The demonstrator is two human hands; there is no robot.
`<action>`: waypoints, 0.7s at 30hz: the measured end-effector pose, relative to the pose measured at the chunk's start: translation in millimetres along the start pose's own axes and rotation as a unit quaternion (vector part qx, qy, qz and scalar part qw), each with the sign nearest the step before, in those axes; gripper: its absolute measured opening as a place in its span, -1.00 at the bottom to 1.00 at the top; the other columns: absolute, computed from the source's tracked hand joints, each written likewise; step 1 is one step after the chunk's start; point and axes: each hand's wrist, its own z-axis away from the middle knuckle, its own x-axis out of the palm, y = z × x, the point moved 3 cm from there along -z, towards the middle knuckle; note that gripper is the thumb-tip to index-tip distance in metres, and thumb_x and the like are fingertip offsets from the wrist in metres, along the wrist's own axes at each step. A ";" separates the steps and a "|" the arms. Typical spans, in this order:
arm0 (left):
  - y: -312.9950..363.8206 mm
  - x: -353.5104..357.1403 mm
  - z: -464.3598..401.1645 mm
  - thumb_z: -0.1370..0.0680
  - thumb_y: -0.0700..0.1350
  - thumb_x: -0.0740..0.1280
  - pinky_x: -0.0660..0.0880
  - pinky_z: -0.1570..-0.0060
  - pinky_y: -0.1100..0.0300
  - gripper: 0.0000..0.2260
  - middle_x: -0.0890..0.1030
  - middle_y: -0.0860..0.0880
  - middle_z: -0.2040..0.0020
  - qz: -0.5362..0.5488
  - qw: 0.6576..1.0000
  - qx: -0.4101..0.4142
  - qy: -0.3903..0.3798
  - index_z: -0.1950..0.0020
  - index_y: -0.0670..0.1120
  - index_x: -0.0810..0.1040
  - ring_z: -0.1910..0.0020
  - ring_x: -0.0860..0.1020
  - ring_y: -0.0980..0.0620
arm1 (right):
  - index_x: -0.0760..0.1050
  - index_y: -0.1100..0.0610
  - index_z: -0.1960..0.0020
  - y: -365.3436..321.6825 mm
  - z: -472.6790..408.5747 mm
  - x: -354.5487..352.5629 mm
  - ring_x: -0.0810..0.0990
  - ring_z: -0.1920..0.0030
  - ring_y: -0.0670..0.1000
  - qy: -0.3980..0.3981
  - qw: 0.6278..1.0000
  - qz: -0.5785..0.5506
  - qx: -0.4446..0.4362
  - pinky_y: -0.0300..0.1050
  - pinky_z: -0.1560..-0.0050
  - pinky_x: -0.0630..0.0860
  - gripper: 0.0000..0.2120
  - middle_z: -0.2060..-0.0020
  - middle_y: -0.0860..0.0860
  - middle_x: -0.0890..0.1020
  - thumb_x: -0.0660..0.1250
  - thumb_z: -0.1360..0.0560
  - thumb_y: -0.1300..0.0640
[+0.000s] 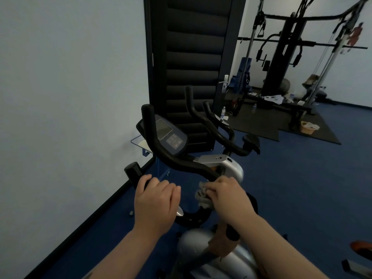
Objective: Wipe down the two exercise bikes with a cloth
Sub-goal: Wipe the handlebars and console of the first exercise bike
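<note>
Left hand (156,200) grips curved black handlebar (181,164) | right hand (227,195) clutches crumpled grey cloth (202,195)

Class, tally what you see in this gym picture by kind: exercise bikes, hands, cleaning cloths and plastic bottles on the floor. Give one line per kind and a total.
Exercise bikes: 2, the near bike and the far bike
Hands: 2, left hand, right hand
Cloths: 1, cloth
Bottles: 2, bottle, second bottle
Total: 7
</note>
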 end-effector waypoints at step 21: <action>2.0 -1.9 0.6 -0.64 -0.05 0.08 0.33 -0.09 0.06 -0.59 0.44 0.06 0.46 -0.003 1.000 -0.005 -0.001 0.39 -0.04 0.46 0.39 0.39 0.01 | 0.59 -0.19 -0.05 -2.6 1.5 4.3 0.44 0.13 -0.14 -0.058 0.996 -0.004 -0.075 -0.30 0.30 0.22 -0.80 0.12 -0.20 0.38 0.33 -0.47 -0.20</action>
